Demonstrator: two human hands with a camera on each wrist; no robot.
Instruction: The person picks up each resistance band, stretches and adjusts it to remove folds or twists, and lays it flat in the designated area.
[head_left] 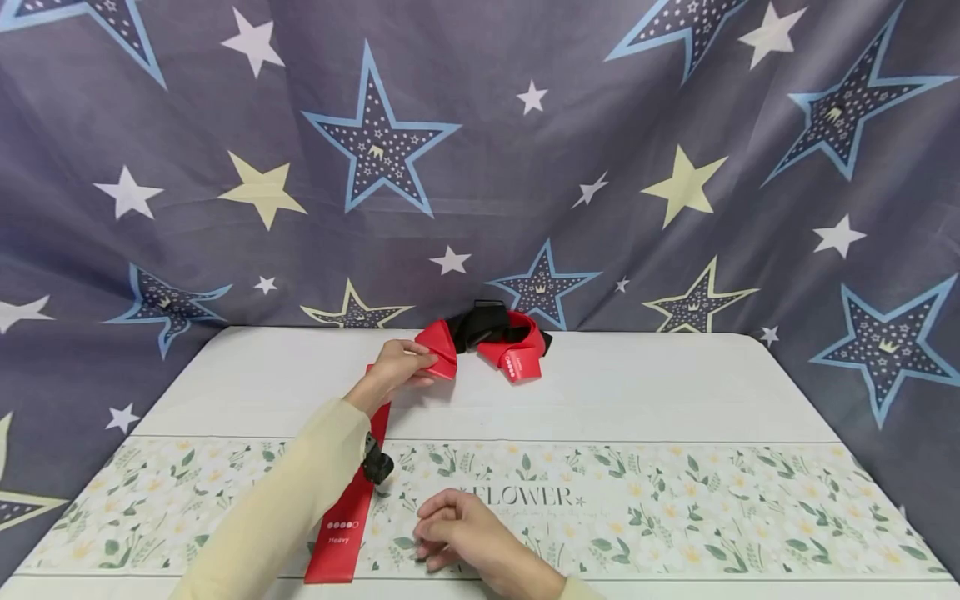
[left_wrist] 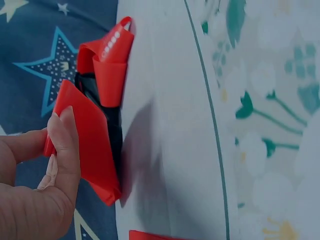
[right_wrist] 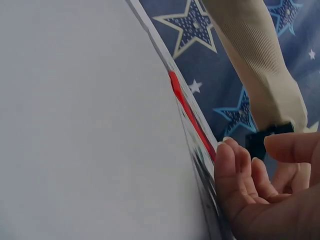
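Note:
My left hand (head_left: 399,363) reaches to the back of the table and pinches the edge of a folded red resistance band (head_left: 441,348) between thumb and fingers. In the left wrist view, this red band (left_wrist: 90,137) stands up beside a heap of black bands (head_left: 483,323) and another red band (head_left: 523,364) with white print. Under my left forearm, a flat red band (head_left: 341,533) marked "Heavy" lies lengthwise on the table. My right hand (head_left: 468,533) hovers near the front with loosely bent fingers, holding nothing; its fingers (right_wrist: 227,167) also show in the right wrist view.
The white table (head_left: 637,383) has a flower-print strip (head_left: 675,508) across it. A grey-blue star-patterned cloth (head_left: 480,167) hangs right behind the table's back edge and along both sides. A small black camera (head_left: 377,462) is on my left wrist.

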